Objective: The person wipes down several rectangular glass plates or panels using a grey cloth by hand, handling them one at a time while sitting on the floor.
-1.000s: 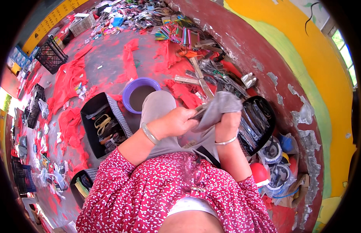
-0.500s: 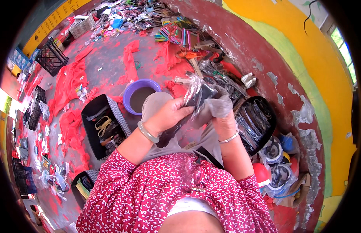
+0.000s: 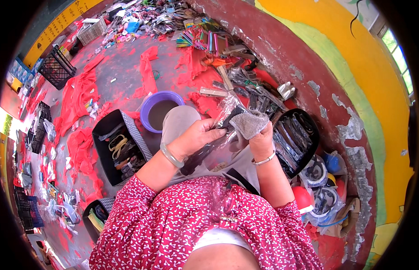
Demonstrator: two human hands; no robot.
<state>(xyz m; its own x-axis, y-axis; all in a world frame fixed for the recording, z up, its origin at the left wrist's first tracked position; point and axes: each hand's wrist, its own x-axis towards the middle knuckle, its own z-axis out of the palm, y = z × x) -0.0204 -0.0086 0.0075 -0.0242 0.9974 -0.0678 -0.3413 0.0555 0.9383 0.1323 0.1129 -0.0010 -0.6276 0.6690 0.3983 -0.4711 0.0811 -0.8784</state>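
My left hand (image 3: 197, 138) is closed on a dark, flat item in clear plastic wrap (image 3: 229, 109), thumb on top. Its exact kind is hard to make out, and a dark end hangs below the hand. My right hand (image 3: 262, 143) grips a bunched grey cloth (image 3: 250, 124) against the wrapped item's right side. Both hands are above my lap. A black bin (image 3: 315, 143) close to my right hand holds several dark plastic-wrapped pieces. On my left, a purple basin (image 3: 145, 110) contains murky liquid.
A black box (image 3: 101, 159) with assorted straps and bundles stands left of my knee. Past my knees lie wooden strips (image 3: 214, 92) and piled packages. Red helmets (image 3: 302, 199) and bagged goods sit at my right. Red cloth scraps (image 3: 79, 99) cover parts of the floor beside a peeling wall.
My right hand has brought the grey cloth up and over, so it now folds forward beside the wrapped item. The left hand keeps its hold, shifted slightly.
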